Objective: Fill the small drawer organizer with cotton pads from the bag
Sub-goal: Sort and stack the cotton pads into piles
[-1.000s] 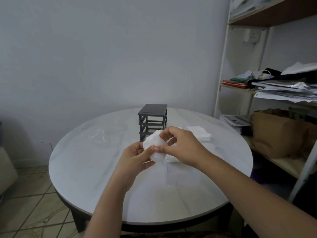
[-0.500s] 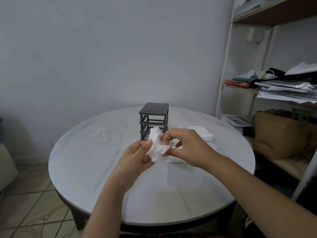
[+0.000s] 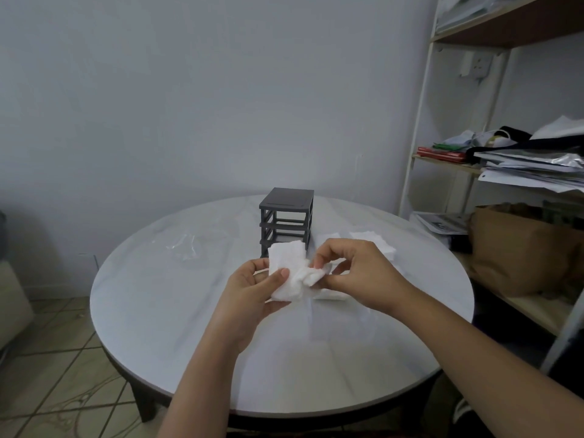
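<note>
Above a round white table (image 3: 177, 336), the left hand (image 3: 252, 298) grips a stack of white cotton pads (image 3: 289, 273), thumb pressed on its front. The right hand (image 3: 357, 273) pinches the stack's right edge between thumb and fingertips. Just behind stands the dark drawer organizer (image 3: 287, 222), its slots open. More pads (image 3: 374, 243) lie to its right.

Head view: forward-down, close over table (image 3: 158, 311).
</note>
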